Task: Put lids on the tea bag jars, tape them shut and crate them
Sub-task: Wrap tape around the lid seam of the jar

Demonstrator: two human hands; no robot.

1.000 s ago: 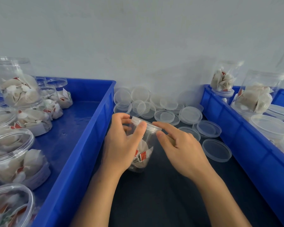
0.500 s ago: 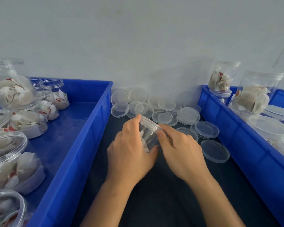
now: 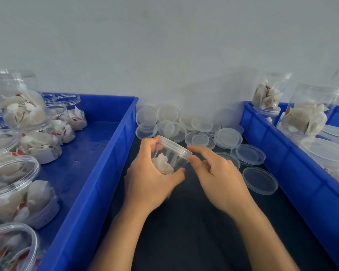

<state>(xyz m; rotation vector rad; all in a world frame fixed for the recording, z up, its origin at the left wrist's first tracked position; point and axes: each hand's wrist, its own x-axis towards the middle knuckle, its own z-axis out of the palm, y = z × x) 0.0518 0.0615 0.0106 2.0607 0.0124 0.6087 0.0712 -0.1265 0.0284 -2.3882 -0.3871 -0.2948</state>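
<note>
- Two hands are seen over the dark tabletop (image 3: pixel 184 241), between the left blue crate (image 3: pixel 98 173) and the right blue crate (image 3: pixel 294 173).
- One tea bag jar (image 3: pixel 170 159) is held clear of the tabletop in the left hand (image 3: pixel 151 182), whose fingers (image 3: pixel 151 141) and thumb are clamped round its clear wall.
- Its long axis is tilted, with the lidded mouth pointing up and to the right, towards the right hand (image 3: pixel 219 177).
- The lid (image 3: pixel 176 146) is seen already seated on the jar's mouth.
- The right hand's thumb and forefinger are seen pinched on the lid's near rim; the other fingers are loosely curled and grip nothing.
- The right hand is judged the nearer to the lid, so any further pressing or turning would fall to it while the left steadies the body.
- Spare lids (image 3: pixel 259 179) lie scattered just beyond and to the right of the hands.
- No tape can be made out.
</note>
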